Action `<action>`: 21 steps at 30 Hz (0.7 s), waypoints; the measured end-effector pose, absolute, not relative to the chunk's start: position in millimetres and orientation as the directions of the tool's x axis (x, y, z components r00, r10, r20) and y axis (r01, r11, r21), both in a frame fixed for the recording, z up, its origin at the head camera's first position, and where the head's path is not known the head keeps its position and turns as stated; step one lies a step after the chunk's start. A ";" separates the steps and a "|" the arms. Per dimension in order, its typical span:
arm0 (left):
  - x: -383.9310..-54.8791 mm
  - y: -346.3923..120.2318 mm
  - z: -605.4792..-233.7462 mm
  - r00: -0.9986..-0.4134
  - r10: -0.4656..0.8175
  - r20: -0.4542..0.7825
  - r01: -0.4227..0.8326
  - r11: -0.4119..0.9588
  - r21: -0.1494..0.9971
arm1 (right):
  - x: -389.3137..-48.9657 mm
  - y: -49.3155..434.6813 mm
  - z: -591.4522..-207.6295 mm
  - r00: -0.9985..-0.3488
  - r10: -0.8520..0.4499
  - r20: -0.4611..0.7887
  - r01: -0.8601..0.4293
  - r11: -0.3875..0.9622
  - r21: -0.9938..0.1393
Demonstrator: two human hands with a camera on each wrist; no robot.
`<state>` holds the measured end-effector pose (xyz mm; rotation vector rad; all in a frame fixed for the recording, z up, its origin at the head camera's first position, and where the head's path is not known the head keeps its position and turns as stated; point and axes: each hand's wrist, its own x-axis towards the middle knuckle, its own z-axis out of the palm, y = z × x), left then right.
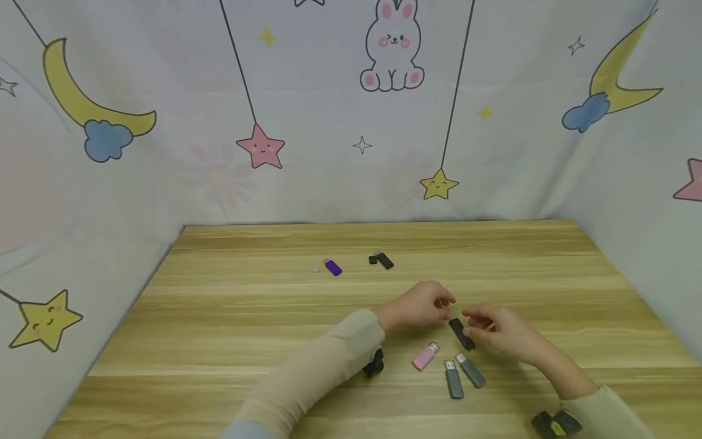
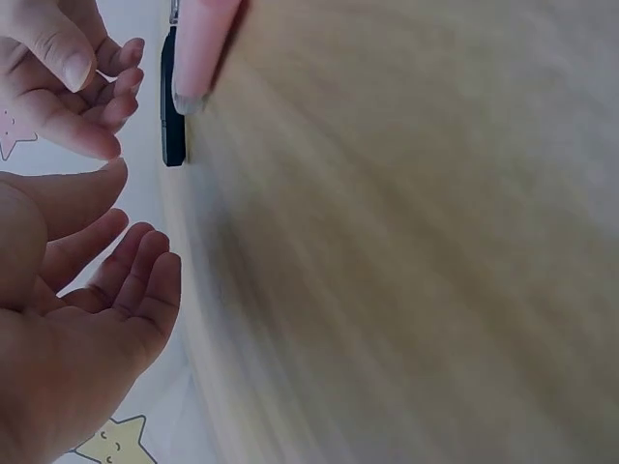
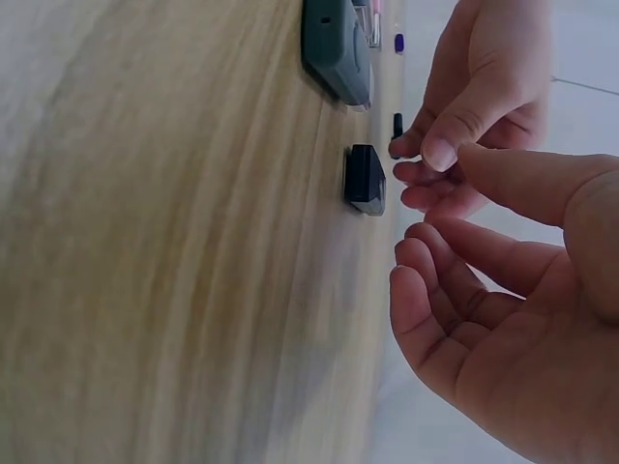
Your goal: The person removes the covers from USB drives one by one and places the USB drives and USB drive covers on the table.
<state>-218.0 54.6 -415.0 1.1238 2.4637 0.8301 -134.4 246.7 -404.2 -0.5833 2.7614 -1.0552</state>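
A black USB stick (image 1: 462, 334) lies on the table between my two hands, its metal plug not visible in the head view. My left hand (image 1: 425, 303) hovers just beyond its far end, fingers loosely bent and holding nothing. From the right, my right hand (image 1: 504, 332) is close above the same stick; whether the thumb touches it I cannot tell. Both hands, left (image 2: 77, 300) and right (image 3: 513, 319), look empty in the wrist views, fingertips near each other. Closer to me lie a pink USB stick (image 1: 423, 357) and two grey ones, left (image 1: 453, 381) and right (image 1: 471, 372), plugs bare.
Farther back on the wooden table (image 1: 219, 305) lie a purple USB stick (image 1: 333, 267) beside a small clear cap (image 1: 315, 268), and a black USB stick (image 1: 386, 261) beside a black cap (image 1: 373, 260). A printed white curtain (image 1: 329, 110) encloses the table's back and sides.
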 end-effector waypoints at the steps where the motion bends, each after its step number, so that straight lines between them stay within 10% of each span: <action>1: -218.7 54.8 -415.3 -0.645 0.763 -0.038 0.587 0.526 0.615 | -134.7 246.8 -404.9 -0.915 -0.402 0.021 -0.315 0.683 -0.659; 21: -221.2 63.2 -419.7 -0.577 0.807 -0.125 0.591 0.519 0.618 | -136.2 241.9 -416.6 -0.921 -0.390 -0.007 -0.303 0.726 -0.617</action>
